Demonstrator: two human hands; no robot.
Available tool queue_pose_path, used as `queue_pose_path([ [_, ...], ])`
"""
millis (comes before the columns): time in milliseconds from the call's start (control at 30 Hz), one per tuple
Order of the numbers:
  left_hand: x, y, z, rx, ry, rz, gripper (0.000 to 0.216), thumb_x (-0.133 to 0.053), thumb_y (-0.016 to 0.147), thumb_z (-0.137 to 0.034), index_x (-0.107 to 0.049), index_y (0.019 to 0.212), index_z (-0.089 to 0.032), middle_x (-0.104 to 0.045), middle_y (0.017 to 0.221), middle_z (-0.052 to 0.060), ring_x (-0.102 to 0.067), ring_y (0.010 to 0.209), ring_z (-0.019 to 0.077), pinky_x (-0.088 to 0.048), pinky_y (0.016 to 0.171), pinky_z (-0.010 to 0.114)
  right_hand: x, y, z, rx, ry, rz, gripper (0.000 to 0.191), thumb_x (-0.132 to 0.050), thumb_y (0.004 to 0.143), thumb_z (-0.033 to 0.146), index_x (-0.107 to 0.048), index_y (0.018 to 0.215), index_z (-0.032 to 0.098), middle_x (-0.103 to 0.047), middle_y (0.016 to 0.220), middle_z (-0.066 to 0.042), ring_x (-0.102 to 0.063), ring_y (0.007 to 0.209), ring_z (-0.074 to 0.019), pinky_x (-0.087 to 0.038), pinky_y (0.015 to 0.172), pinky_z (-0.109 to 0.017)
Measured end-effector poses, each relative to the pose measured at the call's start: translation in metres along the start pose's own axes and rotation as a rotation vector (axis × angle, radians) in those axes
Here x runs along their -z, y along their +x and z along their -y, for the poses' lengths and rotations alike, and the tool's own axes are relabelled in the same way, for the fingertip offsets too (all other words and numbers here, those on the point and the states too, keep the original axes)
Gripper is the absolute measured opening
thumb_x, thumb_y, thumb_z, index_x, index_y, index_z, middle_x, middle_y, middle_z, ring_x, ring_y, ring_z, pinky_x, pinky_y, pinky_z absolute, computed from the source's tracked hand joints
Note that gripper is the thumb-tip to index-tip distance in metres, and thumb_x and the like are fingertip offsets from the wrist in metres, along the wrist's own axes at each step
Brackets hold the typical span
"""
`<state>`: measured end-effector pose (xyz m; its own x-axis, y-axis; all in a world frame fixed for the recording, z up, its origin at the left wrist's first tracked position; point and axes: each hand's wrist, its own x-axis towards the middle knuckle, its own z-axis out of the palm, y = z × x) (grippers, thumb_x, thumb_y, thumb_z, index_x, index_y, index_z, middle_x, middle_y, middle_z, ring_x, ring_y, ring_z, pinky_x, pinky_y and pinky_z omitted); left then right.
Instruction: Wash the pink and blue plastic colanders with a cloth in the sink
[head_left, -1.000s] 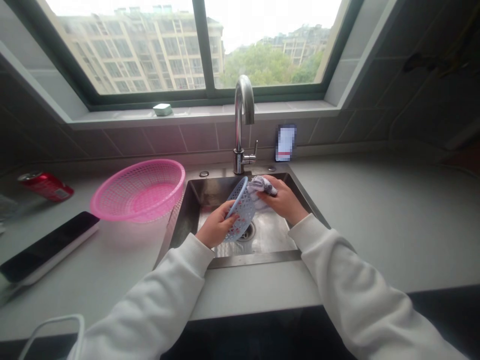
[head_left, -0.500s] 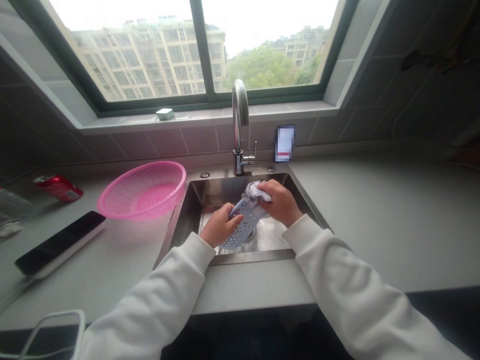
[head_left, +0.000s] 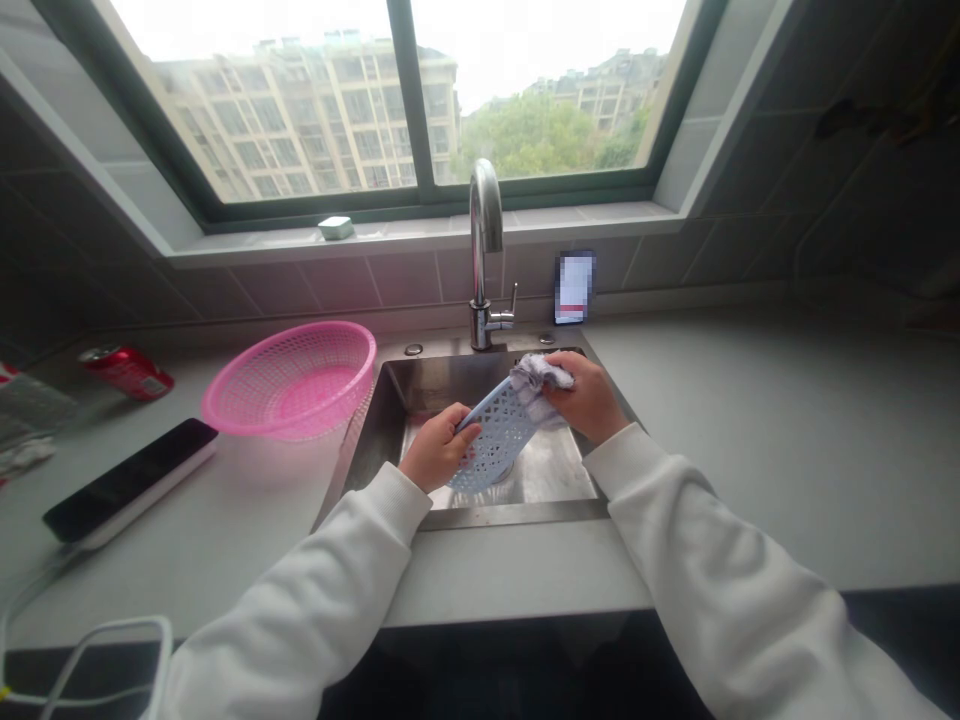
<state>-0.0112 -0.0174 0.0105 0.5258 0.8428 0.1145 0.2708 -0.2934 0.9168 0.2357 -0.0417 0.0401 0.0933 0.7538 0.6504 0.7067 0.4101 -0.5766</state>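
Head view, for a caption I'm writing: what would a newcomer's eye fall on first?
Probably the bright pink basket on the counter, left of the sink. Next, the blue perforated basket over the sink, gripped by the left hand while the right hand holds a cloth at its rim. Perhaps then the red can, farther left.

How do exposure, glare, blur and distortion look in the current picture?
Head view: sky beyond the window blown out white; head view: tiled wall at far right in deep shadow; head view: bright glare on the sink floor; head view: outer edges soft and stretched, upright screen pixelated, blue basket fairly clear.
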Motion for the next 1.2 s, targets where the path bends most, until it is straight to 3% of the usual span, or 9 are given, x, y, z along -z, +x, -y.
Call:
queue_pose_path([
  [233, -0.001, 0.0, 0.0, 0.008, -0.047, -0.011, 0.027, -0.062, 0.084, -0.046, -0.055, 0.082, -0.02, -0.05, 0.061, -0.005, -0.05, 0.049, 0.0117, -0.041, 0.045, 0.022, -0.009, -0.01, 0.026, 0.149, 0.129, 0.183, 0.029, -0.065, 0.07, 0.014, -0.069, 0.098, 0.022, -0.072, 0.096, -0.005, -0.068, 0.089, -0.0233, -0.056, 0.081, -0.038],
  [400, 0.007, -0.007, 0.002, 0.026, -0.209, 0.009, 0.036, -0.066, 0.081, -0.054, -0.055, 0.084, -0.019, -0.048, 0.062, -0.006, -0.048, 0.048, 0.0103, -0.041, 0.044, 0.022, 0.005, 0.0, -0.025, -0.092, -0.081, 0.0, 0.024, -0.061, 0.071, 0.017, -0.07, 0.092, 0.022, -0.072, 0.094, -0.007, -0.066, 0.088, -0.0265, -0.052, 0.085, -0.044],
  [500, 0.009, -0.006, 0.001, -0.012, -0.353, 0.029, 0.04, -0.07, 0.078, -0.056, -0.056, 0.084, -0.018, -0.047, 0.062, -0.007, -0.046, 0.049, 0.0083, -0.041, 0.046, 0.02, 0.013, 0.002, -0.051, -0.307, -0.063, -0.08, 0.019, -0.061, 0.072, 0.023, -0.07, 0.089, 0.023, -0.072, 0.086, -0.006, -0.065, 0.08, -0.0243, -0.051, 0.079, -0.042],
  [600, 0.012, -0.004, 0.0, -0.014, -0.503, 0.082, 0.042, -0.078, 0.074, -0.051, -0.059, 0.094, -0.018, -0.053, 0.068, -0.006, -0.05, 0.054, 0.0079, -0.044, 0.052, 0.02, 0.015, 0.001, -0.06, -0.422, -0.011, -0.175, 0.018, -0.064, 0.072, 0.031, -0.068, 0.087, 0.022, -0.07, 0.08, -0.004, -0.062, 0.073, -0.0217, -0.05, 0.073, -0.038],
  [700, 0.017, -0.003, 0.001, 0.062, -0.63, 0.177, 0.049, -0.084, 0.068, -0.043, -0.059, 0.104, -0.022, -0.06, 0.078, -0.003, -0.059, 0.062, 0.0114, -0.049, 0.06, 0.023, 0.015, 0.002, -0.058, -0.436, 0.055, -0.196, 0.018, -0.066, 0.071, 0.032, -0.067, 0.086, 0.021, -0.069, 0.076, -0.003, -0.061, 0.07, -0.0196, -0.05, 0.069, -0.035],
  [900, 0.021, -0.003, 0.002, 0.122, -0.574, 0.263, 0.048, -0.085, 0.067, -0.04, -0.058, 0.101, -0.02, -0.067, 0.087, 0.002, -0.066, 0.075, 0.0197, -0.053, 0.069, 0.031, 0.01, -0.002, -0.02, -0.255, 0.228, -0.13, 0.017, -0.069, 0.071, 0.028, -0.066, 0.088, 0.022, -0.071, 0.083, -0.002, -0.065, 0.075, -0.0211, -0.055, 0.071, -0.037],
  [1067, 0.011, -0.002, -0.005, 0.053, -0.465, 0.095, 0.035, -0.08, 0.069, -0.034, -0.06, 0.091, -0.016, -0.064, 0.078, -0.001, -0.06, 0.07, 0.0146, -0.047, 0.066, 0.026, -0.008, -0.018, 0.03, 0.05, 0.291, 0.115, 0.023, -0.069, 0.072, 0.022, -0.066, 0.094, 0.022, -0.071, 0.093, -0.004, -0.067, 0.084, -0.0219, -0.055, 0.077, -0.037],
  [1133, 0.01, -0.003, -0.006, 0.046, -0.425, 0.06, 0.03, -0.078, 0.07, -0.029, -0.061, 0.089, -0.015, -0.064, 0.078, -0.001, -0.058, 0.069, 0.0138, -0.046, 0.065, 0.024, -0.011, -0.018, 0.031, 0.123, 0.254, 0.167, 0.024, -0.068, 0.072, 0.02, -0.067, 0.096, 0.023, -0.071, 0.095, -0.005, -0.067, 0.086, -0.0221, -0.055, 0.078, -0.037],
  [1200, 0.011, -0.004, -0.007, 0.062, -0.426, 0.07, 0.029, -0.076, 0.07, -0.028, -0.06, 0.09, -0.016, -0.065, 0.078, -0.001, -0.059, 0.069, 0.0147, -0.046, 0.063, 0.025, -0.008, -0.013, 0.017, 0.093, 0.161, 0.122, 0.025, -0.066, 0.071, 0.017, -0.067, 0.096, 0.023, -0.071, 0.095, -0.005, -0.066, 0.087, -0.0226, -0.055, 0.08, -0.038],
])
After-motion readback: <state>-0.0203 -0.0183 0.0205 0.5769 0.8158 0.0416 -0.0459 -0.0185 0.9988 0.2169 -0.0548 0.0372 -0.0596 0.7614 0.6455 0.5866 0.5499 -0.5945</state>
